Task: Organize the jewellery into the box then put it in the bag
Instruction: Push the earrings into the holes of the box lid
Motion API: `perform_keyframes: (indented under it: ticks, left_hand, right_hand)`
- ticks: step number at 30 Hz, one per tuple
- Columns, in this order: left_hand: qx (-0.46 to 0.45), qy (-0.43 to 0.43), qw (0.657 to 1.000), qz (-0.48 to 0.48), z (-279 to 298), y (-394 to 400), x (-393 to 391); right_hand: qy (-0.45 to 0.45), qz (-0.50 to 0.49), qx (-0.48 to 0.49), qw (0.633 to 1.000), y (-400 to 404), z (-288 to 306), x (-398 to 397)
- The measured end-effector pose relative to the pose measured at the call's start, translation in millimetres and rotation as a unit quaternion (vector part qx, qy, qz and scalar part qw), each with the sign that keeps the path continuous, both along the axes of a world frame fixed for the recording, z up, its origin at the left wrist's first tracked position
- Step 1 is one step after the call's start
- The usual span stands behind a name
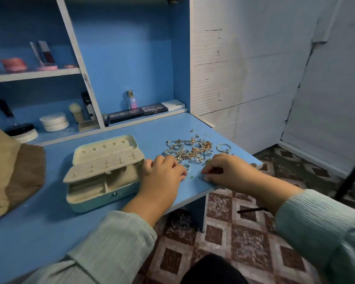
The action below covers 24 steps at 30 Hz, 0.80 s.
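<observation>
Tangled gold jewellery (pixel 190 150) beside rectangular felt-lined box (pixel 103 173).

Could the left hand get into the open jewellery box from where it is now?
Probably yes. The left hand lies on the desk right beside the jewellery box, whose lid stands open, and nothing sits between them. The jewellery pile lies on the hand's other side, out of the way.

The blue desk (pixel 49 228) carries an open jewellery box (pixel 103 173), a heap of jewellery (pixel 190 150) beside it, and a brown bag (pixel 12 171) at its left edge.
</observation>
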<state>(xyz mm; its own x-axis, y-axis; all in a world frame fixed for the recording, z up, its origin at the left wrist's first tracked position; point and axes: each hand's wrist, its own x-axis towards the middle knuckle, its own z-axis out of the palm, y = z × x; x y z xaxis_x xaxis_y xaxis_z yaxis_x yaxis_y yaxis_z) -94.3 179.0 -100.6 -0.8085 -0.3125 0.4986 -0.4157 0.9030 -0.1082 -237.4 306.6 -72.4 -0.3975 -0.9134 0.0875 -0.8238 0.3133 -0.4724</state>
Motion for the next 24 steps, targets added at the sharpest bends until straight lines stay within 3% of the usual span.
perform_keyframes:
  ticks: [7,24]
  left_hand:
    - [-0.033,0.025,0.999,0.026,-6.8,-2.1,-1.5]
    - [-0.158,0.107,0.979,0.072,-10.6,-3.6,5.2]
  right_hand:
    - [-0.031,-0.023,-0.039,0.999,-7.7,-9.6,8.5]
    - [-0.005,-0.028,-0.098,0.995,-11.7,-2.7,29.4]
